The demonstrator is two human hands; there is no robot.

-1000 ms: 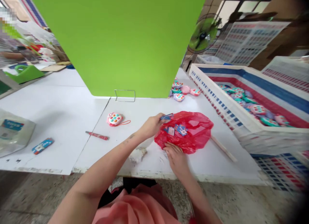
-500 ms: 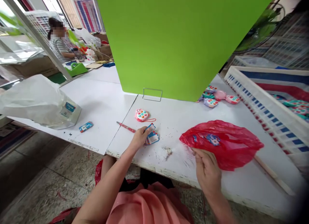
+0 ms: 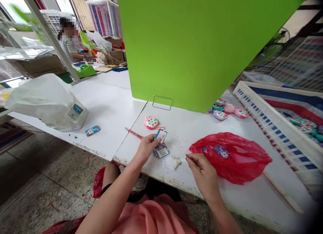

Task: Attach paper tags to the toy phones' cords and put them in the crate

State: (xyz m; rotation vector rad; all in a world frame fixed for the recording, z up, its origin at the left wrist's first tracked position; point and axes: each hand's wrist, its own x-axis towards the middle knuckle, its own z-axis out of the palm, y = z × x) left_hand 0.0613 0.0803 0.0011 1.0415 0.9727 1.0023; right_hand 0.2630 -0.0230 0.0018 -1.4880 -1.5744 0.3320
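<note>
My left hand (image 3: 147,148) is closed on a blue-and-white hang tag (image 3: 161,136), gripping it between thumb and fingers. Just below lie more tags (image 3: 162,152) on the table. My right hand (image 3: 204,171) is pinched, its fingertips over the table beside a small pile of white strands (image 3: 174,162); whatever sits in the pinch is too small to make out. Behind the held tag rests a pink toy (image 3: 151,123) with coloured round buttons and a red cord loop. To the right of the right hand spreads a red plastic bag (image 3: 248,163) with tags showing in it.
A thin red tool (image 3: 133,133) lies left of the tags. Green board (image 3: 176,52) stands at the back with a wire stand (image 3: 163,107). Several toys (image 3: 229,108) are heaped beside a white crate (image 3: 275,126). A white bag (image 3: 42,102) and a person (image 3: 69,47) are at left.
My right hand has moved left, away from the red bag to beside the white strands. The tag in my left hand is lifted a little more upright. The view has shifted slightly.
</note>
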